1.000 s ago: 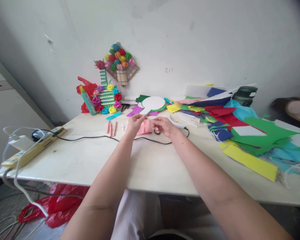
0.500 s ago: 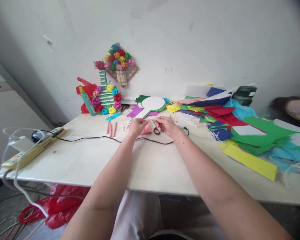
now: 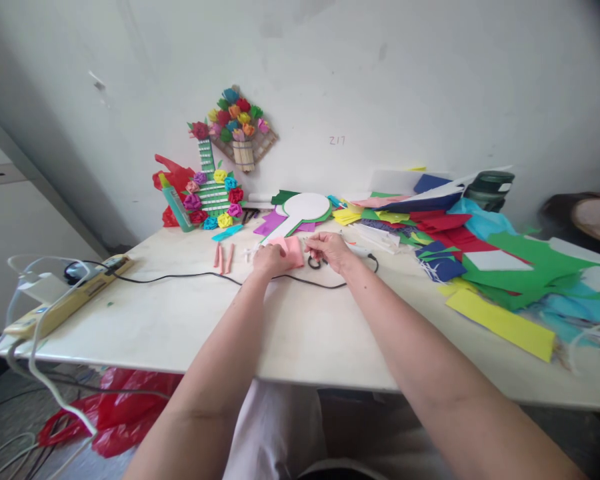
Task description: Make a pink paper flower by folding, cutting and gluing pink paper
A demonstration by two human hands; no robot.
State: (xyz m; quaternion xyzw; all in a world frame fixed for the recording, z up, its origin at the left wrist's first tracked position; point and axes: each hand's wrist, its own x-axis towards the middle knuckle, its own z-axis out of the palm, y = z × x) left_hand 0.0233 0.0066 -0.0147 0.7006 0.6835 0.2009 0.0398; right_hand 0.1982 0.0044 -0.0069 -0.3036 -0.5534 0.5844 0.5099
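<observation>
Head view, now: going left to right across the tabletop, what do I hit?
Power strip → glue bottle → small pink rolls → left hand → right hand → yellow paper strip.

On the table [image 3: 155,320], scissors [image 3: 313,267] lie between the power strip [image 3: 70,300] left and paper pile [image 3: 510,267] right.

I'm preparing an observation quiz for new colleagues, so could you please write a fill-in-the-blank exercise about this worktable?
The left hand touches a flat piece of paper coloured ____.
The long plastic power strip on the white table is coloured ____.
Seen from the person's seat, the teal plastic bottle stands to the ____ of the green, white-striped decoration.

Missing words: pink; yellow; left.
</observation>
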